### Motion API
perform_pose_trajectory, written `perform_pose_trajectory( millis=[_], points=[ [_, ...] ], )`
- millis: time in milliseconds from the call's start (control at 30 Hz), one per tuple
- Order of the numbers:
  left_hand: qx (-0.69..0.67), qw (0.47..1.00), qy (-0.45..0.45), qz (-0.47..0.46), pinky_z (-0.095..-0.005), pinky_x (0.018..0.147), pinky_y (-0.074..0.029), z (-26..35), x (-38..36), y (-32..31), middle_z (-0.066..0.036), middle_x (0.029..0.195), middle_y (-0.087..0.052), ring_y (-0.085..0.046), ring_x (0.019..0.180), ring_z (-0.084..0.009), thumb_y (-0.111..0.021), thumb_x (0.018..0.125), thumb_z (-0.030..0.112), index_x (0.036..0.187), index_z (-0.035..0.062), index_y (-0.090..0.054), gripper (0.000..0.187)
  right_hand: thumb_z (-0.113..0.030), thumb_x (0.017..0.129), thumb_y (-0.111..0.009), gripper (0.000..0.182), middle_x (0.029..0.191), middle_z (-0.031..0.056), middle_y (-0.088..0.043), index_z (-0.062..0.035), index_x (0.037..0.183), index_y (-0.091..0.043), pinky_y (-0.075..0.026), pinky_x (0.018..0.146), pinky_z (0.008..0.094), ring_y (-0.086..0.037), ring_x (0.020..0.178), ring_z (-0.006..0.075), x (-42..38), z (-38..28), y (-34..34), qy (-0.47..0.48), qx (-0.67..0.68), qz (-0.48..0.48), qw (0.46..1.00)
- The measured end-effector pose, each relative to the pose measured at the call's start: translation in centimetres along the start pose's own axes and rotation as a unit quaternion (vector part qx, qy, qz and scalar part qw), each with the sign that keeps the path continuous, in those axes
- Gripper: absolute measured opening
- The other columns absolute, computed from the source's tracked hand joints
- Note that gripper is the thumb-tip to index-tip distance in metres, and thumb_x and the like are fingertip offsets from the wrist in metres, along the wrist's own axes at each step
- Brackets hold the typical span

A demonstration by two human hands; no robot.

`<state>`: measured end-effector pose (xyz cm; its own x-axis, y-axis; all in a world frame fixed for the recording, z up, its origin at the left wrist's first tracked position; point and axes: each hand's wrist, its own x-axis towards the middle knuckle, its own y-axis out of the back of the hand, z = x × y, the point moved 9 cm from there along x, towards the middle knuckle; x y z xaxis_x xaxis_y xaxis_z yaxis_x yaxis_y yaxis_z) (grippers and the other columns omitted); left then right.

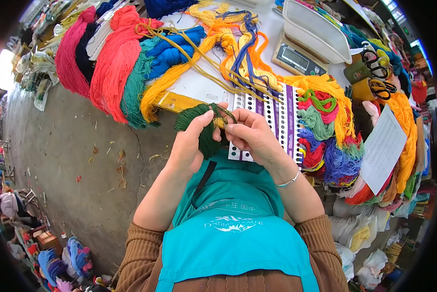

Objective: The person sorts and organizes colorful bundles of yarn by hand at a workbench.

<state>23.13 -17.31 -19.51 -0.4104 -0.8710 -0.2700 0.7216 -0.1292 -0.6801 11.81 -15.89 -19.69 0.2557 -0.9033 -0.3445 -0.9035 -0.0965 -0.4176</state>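
Observation:
A bundle of dark green yarn hangs from my left hand, whose fingers are wrapped around it near the table's front edge. My right hand pinches a loop of the same green strands just to the right of the bundle. Beside and partly behind my right hand lie white punched thread cards with purple strips. Coloured threads are tied along the right edge of the outermost card. Long mustard strands stretch over the table toward the cards.
Pink yarn, blue yarn and yellow yarn drape over the table's left side. A digital scale bears a white tray. Scissors stand in holders at right, near a printed sheet and heaped coloured threads.

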Motion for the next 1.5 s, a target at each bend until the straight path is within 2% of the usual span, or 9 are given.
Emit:
perform_pose_trajectory(
  millis=[433,500,767,833,933,1033,1167,1267,1500],
  points=[
    [0.007,1.0,0.012,0.021,-0.0227,0.071,-0.043,-0.3,-0.1,0.0,0.0,0.089,-0.062,-0.051,0.074,-0.0078,-0.054,0.097,0.026,0.124,-0.0024,-0.062,0.04,-0.013,0.092,-0.065,0.01,0.077,0.0029,-0.066,-0.0053,0.097,-0.062,-0.024,0.043,0.0178,-0.036,0.049,-0.0001,0.1,-0.8,-0.9,0.027,-0.052,0.024,0.998],
    [0.01,1.0,0.013,0.02,-0.0228,0.07,-0.043,-0.4,-0.2,-0.1,0.0,0.088,-0.062,-0.051,0.074,-0.0079,-0.054,0.097,0.026,0.124,-0.0022,-0.063,0.04,-0.015,0.09,-0.066,0.012,0.079,0.0004,-0.07,-0.0047,0.097,-0.066,-0.029,0.047,0.0168,-0.045,0.054,0.0005,0.1,-0.5,-0.5,0.025,-0.048,0.043,0.998],
    [0.043,0.999,-0.003,0.029,-0.0238,0.071,-0.045,-0.3,-0.1,1.1,-0.002,0.088,-0.064,-0.055,0.078,-0.0087,-0.055,0.097,0.025,0.115,-0.0015,-0.066,0.034,-0.01,0.09,-0.064,0.005,0.072,-0.0014,-0.062,-0.0056,0.092,-0.063,-0.027,0.045,0.0182,-0.042,0.053,0.001,-0.2,-0.2,0.6,0.075,0.017,0.086,0.993],
    [0.054,0.998,-0.019,0.035,-0.0273,0.079,-0.048,0.0,0.0,1.2,-0.005,0.093,-0.068,-0.06,0.085,-0.0128,-0.054,0.098,0.026,0.109,-0.0016,-0.066,0.032,-0.008,0.09,-0.062,0.003,0.073,-0.0012,-0.061,-0.0059,0.091,-0.06,-0.027,0.044,0.0185,-0.041,0.052,0.0015,-0.3,-0.7,0.7,0.092,0.021,0.091,0.991],
    [-0.024,0.999,0.034,-0.025,-0.0355,0.093,-0.048,-0.3,-0.1,0.8,-0.011,0.108,-0.067,-0.061,0.101,-0.02,-0.051,0.099,0.028,0.116,-0.0041,-0.061,0.038,-0.006,0.091,-0.059,0.006,0.082,0.0006,-0.063,-0.0067,0.094,-0.054,-0.025,0.04,0.0196,-0.037,0.047,0.0034,0.0,-0.2,0.3,0.039,0.247,0.012,0.968],
    [-0.085,0.995,0.035,-0.047,-0.0384,0.101,-0.045,0.0,0.0,-0.2,-0.015,0.123,-0.062,-0.058,0.115,-0.0239,-0.044,0.101,0.03,0.127,-0.0058,-0.055,0.046,-0.009,0.093,-0.06,0.006,0.081,0.0007,-0.062,-0.0058,0.097,-0.057,-0.024,0.04,0.0193,-0.036,0.047,0.0029,0.0,0.4,-0.7,-0.022,0.333,-0.089,0.938],
    [-0.119,0.987,0.052,-0.096,-0.0393,0.1,-0.047,-0.3,-0.1,-0.8,-0.016,0.128,-0.059,-0.06,0.114,-0.0232,-0.041,0.102,0.03,0.134,-0.0044,-0.052,0.048,-0.012,0.091,-0.066,0.018,0.076,-0.0052,-0.059,-0.0039,0.107,-0.065,-0.024,0.042,0.0177,-0.038,0.05,-0.0002,0.1,-0.4,-0.8,0.019,0.078,0.021,0.997],
    [-0.107,0.987,0.063,-0.106,-0.041,0.106,-0.043,-0.6,-0.3,-1.1,-0.017,0.138,-0.053,-0.055,0.124,-0.0262,-0.04,0.102,0.031,0.141,-0.0065,-0.043,0.054,-0.011,0.09,-0.067,0.018,0.074,-0.0058,-0.058,-0.0042,0.106,-0.066,-0.024,0.044,0.0168,-0.039,0.052,-0.001,0.2,-0.5,-1.0,0.032,0.004,0.068,0.997],
    [-0.032,0.993,0.046,-0.103,-0.0404,0.106,-0.042,-0.6,-0.2,-0.8,-0.017,0.14,-0.051,-0.054,0.125,-0.0257,-0.038,0.103,0.03,0.142,-0.0062,-0.041,0.054,-0.009,0.091,-0.064,0.016,0.073,-0.0051,-0.057,-0.0051,0.106,-0.066,-0.025,0.044,0.0169,-0.039,0.052,-0.0005,0.5,0.0,-0.7,0.044,0.071,0.066,0.994]
  ],
)
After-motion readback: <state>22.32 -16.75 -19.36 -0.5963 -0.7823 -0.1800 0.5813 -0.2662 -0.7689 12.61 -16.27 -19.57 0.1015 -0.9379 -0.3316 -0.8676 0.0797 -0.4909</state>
